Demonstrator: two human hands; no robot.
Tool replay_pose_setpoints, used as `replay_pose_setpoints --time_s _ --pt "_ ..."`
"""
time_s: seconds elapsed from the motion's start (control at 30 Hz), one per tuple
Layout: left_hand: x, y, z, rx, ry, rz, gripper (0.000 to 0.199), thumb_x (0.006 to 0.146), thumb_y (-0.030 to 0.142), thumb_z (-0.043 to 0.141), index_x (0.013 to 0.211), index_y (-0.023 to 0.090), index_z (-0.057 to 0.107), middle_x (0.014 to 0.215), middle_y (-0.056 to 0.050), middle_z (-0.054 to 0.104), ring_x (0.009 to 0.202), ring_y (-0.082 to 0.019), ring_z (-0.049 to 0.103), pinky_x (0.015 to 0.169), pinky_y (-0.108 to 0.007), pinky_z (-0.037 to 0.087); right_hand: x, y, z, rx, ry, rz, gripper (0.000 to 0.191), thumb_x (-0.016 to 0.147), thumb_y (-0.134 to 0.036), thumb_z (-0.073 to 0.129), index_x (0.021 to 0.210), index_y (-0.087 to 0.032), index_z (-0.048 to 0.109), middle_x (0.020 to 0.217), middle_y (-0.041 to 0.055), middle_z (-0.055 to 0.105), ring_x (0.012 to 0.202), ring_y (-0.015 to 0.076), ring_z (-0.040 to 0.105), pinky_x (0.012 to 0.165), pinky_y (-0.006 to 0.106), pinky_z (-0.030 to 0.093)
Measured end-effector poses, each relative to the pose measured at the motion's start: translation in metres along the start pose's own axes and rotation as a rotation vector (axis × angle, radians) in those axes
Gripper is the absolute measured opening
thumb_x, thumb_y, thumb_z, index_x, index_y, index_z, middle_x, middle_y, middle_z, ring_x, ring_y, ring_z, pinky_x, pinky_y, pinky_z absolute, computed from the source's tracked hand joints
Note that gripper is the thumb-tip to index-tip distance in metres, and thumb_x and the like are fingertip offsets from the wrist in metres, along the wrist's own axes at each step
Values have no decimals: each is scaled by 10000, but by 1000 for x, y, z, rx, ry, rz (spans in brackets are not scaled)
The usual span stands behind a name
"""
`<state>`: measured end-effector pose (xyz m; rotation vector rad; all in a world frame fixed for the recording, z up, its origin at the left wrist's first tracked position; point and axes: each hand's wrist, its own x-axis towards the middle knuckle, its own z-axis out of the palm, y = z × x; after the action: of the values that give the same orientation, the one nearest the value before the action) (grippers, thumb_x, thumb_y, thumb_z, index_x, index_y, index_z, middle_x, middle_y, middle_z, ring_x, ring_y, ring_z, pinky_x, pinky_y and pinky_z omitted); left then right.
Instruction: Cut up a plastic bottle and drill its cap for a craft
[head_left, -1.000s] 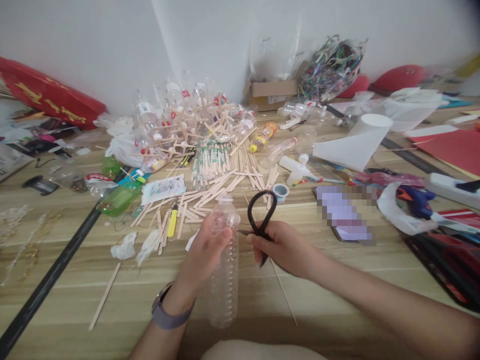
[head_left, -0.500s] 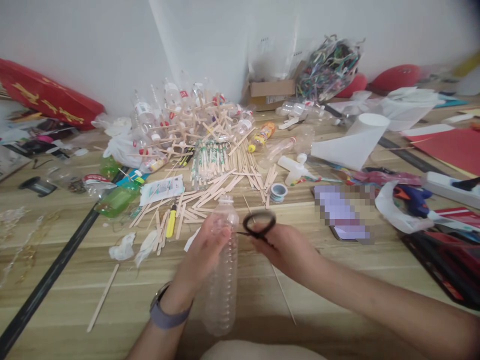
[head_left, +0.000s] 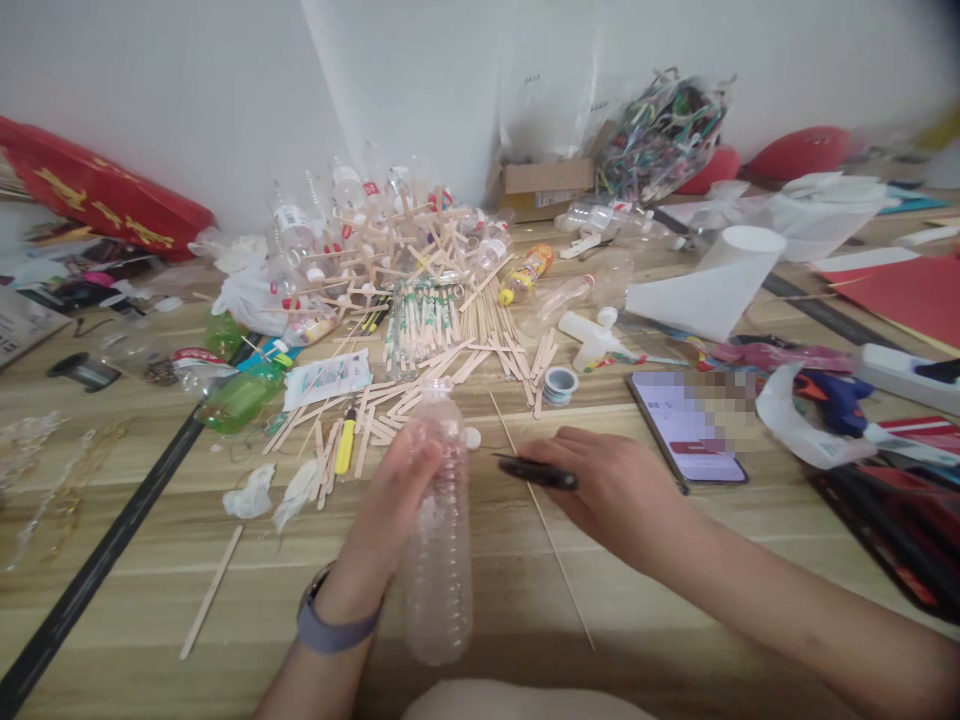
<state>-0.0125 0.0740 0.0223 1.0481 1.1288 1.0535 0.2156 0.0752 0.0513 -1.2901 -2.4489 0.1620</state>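
Your left hand (head_left: 411, 462) is wrapped around the upper part of a clear ribbed plastic bottle (head_left: 439, 575), neck up, over the near counter (head_left: 277, 615). Thin wooden skewer (head_left: 568, 578) lies just right of it. Your right hand (head_left: 619, 485) grips black-handled scissors (head_left: 536, 473), blade end toward the bottle, not touching. Phone (head_left: 664, 410) sits just past that hand. Farther: yellow-handled tool (head_left: 346, 445), loose craft sticks (head_left: 427, 385), cardboard box (head_left: 547, 178) by the wall (head_left: 420, 80).

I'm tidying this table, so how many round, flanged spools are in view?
2: a black spool at the picture's left, and a pale-blue spool beyond the right hand, left of the dark-edged smartphone. Others may be hidden.
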Motion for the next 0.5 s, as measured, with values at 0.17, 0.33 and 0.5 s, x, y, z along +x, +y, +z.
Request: replay_pose_setpoints --time_s 0.17,0.33,0.5 --pt "-4 7 0 -340 -105 -128 553 747 647 664 1035 175 648 857 -42 702 642 -162 648 552 -265 484 -22 27 -1 18 -50 263 269 937 -339 457 839 -188 657 729 75 701 624 229 661 545 292 429" --pt "-6 10 8 -463 -240 -173 599 690 692 690 1023 195 683 841 -35 698 597 -152 635 495 -246 466 -37 49 18 373 -334 445 294 906 -404 464 701 -216 558 642 26 645 604 194 614 539 272 435" --pt "-7 5 8 -519 -308 -184 625 689 723 671 1046 211 687 876 -34 694 608 -146 638 478 -229 448 -47 51 24 278 -228 430 250 897 -364 481 807 -197 644 799 68 673 706 212 638 639 314 483"
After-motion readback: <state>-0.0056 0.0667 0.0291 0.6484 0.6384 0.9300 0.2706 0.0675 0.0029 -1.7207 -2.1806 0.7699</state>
